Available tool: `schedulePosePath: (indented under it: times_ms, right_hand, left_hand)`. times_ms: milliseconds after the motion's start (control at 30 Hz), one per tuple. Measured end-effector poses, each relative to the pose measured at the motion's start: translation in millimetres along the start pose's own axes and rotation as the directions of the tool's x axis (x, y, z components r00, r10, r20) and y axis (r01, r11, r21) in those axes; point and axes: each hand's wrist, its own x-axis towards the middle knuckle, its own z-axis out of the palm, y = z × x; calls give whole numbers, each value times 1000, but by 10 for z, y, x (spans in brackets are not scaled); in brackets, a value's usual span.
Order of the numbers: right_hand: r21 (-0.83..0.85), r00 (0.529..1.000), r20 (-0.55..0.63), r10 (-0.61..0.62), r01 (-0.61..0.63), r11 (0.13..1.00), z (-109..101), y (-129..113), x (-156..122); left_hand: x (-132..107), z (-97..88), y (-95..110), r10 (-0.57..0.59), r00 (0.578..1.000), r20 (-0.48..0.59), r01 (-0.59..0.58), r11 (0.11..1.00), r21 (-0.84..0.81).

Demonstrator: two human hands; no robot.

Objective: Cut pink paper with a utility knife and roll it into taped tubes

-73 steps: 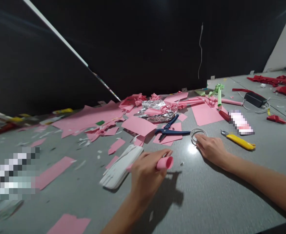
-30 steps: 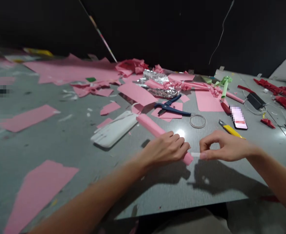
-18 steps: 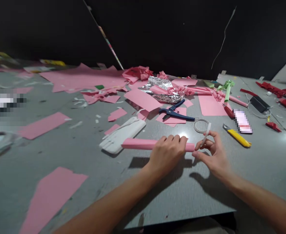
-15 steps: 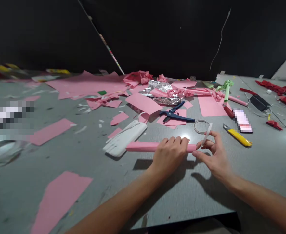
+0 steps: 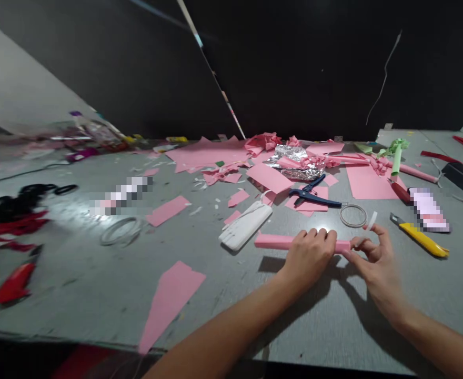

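My left hand (image 5: 309,253) is wrapped over a rolled pink paper tube (image 5: 274,241) that lies level just above the grey table (image 5: 97,284). My right hand (image 5: 375,258) pinches the tube's right end, and a short white strip of tape (image 5: 371,220) sticks up from its fingers. A thin tape ring (image 5: 353,215) lies just behind the hands. Blue-handled scissors (image 5: 313,195) rest on pink scraps beyond it. A white flat pack (image 5: 246,232) lies left of the tube.
Pink paper sheets and scraps (image 5: 210,155) litter the table, with crumpled foil (image 5: 297,160) at the back. A yellow utility knife (image 5: 421,241) and a phone (image 5: 429,209) lie at right. Another tape roll (image 5: 121,230), red pieces (image 5: 12,281) and black cables (image 5: 22,193) lie at left.
The view has swung left, so the hands now sit further right in the picture. My left hand still holds the tube; my right hand has stayed at its end with the tape strip.
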Motion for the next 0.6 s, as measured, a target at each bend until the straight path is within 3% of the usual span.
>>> schedulePosePath:
  times_ms: [67, 133, 200, 267, 300, 367, 433, 500, 600]
  right_hand:
    - [-6, 1000, -11, -3, 3, 1000, -80, -29, 57]
    - [-6, 1000, -28, -7, 7, 1000, -191, -77, 110]
    - [0, 999, -45, 4, -4, 1000, -313, -129, 146]
    - [10, 997, -71, 14, -13, 1000, -420, -168, 166]
    - [16, 996, -82, 20, -18, 1000, -461, -179, 170]
    - [31, 995, -90, 37, -34, 999, -516, -184, 172]
    - [55, 995, -87, 53, -49, 997, -540, -174, 173]
    - [74, 995, -81, 60, -54, 996, -549, -159, 177]
    - [73, 995, -68, 69, -64, 995, -566, -131, 187]
  left_hand:
    - [1, -89, -69, 38, 996, -80, -44, 996, -75]
    - [-77, -223, -219, 35, 966, -257, -74, 987, -143]
    - [-244, -338, -438, -98, 895, -436, -19, 966, -257]
    - [-459, -378, -670, -366, 789, -493, 111, 874, -472]
    - [-565, -364, -766, -487, 751, -445, 158, 788, -595]
    - [-740, -279, -882, -555, 806, -206, 175, 555, -813]
    - [-840, -157, -889, -506, 863, 3, 215, 363, -907]
    - [-865, -49, -831, -481, 870, 108, 264, 269, -926]
    - [-825, 28, -753, -526, 841, 129, 303, 259, -917]
